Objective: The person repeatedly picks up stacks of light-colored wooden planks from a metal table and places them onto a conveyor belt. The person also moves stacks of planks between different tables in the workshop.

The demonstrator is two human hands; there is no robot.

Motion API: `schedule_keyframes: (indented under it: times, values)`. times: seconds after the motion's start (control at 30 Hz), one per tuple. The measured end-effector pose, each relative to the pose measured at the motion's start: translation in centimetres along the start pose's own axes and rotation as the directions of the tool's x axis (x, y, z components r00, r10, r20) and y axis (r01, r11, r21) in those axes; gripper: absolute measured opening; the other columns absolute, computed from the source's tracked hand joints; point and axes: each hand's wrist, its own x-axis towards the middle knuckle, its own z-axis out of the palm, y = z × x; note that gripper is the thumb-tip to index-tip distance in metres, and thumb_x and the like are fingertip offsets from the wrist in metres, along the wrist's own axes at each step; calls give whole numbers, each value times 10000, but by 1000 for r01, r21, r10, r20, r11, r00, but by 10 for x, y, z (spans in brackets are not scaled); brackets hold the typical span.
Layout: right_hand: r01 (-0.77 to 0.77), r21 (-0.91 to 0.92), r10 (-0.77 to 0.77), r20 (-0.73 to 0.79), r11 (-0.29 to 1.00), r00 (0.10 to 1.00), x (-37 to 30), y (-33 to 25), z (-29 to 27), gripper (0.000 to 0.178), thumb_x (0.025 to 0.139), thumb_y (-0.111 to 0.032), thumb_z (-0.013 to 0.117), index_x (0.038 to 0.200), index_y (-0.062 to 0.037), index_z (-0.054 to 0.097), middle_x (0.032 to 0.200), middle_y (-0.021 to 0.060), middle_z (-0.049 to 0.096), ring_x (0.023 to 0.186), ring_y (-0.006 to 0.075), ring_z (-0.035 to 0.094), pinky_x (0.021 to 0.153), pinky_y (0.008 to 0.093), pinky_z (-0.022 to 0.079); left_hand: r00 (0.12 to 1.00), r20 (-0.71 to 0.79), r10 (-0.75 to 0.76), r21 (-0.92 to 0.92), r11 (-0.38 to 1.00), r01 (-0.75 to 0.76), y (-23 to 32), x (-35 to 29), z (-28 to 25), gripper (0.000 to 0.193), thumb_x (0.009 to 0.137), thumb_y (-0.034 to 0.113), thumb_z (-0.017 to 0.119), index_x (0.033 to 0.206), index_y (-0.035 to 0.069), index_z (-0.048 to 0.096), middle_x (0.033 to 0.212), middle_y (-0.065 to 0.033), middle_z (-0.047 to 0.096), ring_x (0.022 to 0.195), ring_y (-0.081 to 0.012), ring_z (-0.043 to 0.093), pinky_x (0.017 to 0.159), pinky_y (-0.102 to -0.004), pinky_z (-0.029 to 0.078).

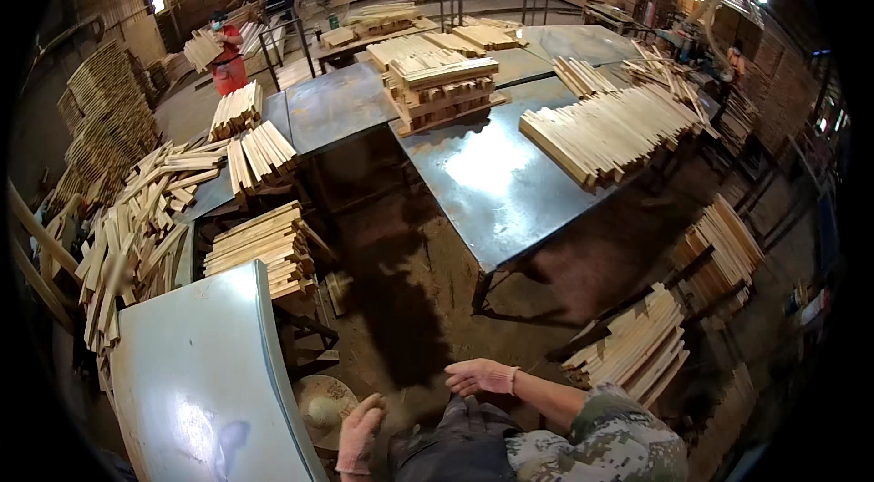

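Note:
Both my hands wear pale pink work gloves and hang above the floor before my body. My left hand [361,435] is beside the right edge of a pale metal-topped table [196,373], not touching it. Its fingers are loosely bent and nothing shows in them. My right hand [480,376] is in front of my dark trousers, fingers stretched loosely to the left and nothing in them. A round pale fan-like object [325,409] stands low behind my left hand. To the right of my right hand, wooden strips [637,345] lie stacked on a low rack.
A shiny metal table [492,218] ahead bears a row of wooden strips [610,131] and stacked wood [443,91]. Strips lie heaped [137,227] on the left, near another stack [259,250]. A person in red [228,63] carries wood at far left.

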Motion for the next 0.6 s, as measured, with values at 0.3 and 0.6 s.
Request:
schedule_keyframes:
  times: [0.3,0.6]
  values:
    - [59,295,-35,-88,954,995,130,-35,-49,312,1053,-318,693,1212,-54,644,1115,148,729,950,271,734,810,401,634,969,245,21,-287,956,52,110,143,-35,596,1056,230,667,1543,-71,502,1499,-211,608,1385,-329,588,1226,-443,415]
    - [91,41,-82,-192,995,978,270,-246,0,426,1012,-285,750,1333,-37,617,1258,240,686,981,348,721,839,484,631,923,27,384,-288,887,-361,265,328,-167,610,1038,283,638,1520,-74,526,1441,-214,653,1314,-328,644,1184,-466,455]
